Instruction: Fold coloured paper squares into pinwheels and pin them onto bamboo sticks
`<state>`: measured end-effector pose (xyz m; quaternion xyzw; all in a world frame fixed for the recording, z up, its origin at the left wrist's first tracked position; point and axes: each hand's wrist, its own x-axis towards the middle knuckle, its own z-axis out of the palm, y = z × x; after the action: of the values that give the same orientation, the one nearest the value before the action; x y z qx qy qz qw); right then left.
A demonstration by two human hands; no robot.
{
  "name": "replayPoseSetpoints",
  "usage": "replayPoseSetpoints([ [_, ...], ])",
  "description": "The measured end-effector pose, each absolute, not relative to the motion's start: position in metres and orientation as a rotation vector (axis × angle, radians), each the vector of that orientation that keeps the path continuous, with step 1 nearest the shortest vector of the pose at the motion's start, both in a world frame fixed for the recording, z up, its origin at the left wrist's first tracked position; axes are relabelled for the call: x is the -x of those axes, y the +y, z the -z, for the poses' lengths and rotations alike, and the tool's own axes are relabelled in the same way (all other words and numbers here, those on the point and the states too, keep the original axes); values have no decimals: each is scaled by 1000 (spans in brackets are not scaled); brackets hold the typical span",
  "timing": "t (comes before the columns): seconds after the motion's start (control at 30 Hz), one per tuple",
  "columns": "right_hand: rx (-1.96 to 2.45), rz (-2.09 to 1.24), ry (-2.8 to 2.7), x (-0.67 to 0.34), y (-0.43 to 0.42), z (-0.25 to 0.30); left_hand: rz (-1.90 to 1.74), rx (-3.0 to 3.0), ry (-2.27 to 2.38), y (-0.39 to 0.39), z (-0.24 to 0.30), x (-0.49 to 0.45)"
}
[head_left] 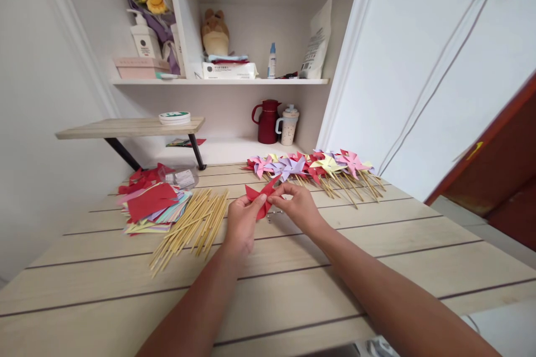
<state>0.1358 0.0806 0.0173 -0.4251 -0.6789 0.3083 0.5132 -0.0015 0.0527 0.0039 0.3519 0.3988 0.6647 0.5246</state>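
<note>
A red paper pinwheel (263,211) is held up over the middle of the table, its blades folded and pointed. My left hand (243,222) grips it from the left, thumb near its centre. From the right, my right hand (295,206) pinches at the centre with thumb and forefinger; any small pin there is too small to make out. Beneath the pinwheel lie several tiny metallic bits (274,213). Left of my left hand is a loose pile of thin wooden sticks (190,228). Beyond it sits a stack of coloured paper sheets (151,201).
Finished pinwheels on sticks (329,165) lie in a row at the back right. Red paper pieces (144,178) and a clear plastic box (184,178) are at the back left, below a small raised shelf (129,127). A red jug (268,122) and a cup (288,125) stand behind.
</note>
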Motion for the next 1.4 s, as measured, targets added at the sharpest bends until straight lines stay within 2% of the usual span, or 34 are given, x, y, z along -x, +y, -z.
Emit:
replayPoseSetpoints([
  [0.2, 971, -798, -1625, -134, 80, -17, -1628, -844, 991, 51, -7, 1],
  [0.43, 804, -1230, -1364, -134, 80, -14, -1705, -770, 966, 52, -8, 5],
  [0.6, 797, -1356, -1379, -133, 77, -18, -1691, -771, 945, 52, -9, 4],
  [1.17, 950, -1224, -1384, -127, 76, -16, -1583, -815, 947, 53, -3, 4],
  [1.4, 918, -1282, -1297, -126, 74, -17, -1530, -851, 851, 50, -7, 1],
])
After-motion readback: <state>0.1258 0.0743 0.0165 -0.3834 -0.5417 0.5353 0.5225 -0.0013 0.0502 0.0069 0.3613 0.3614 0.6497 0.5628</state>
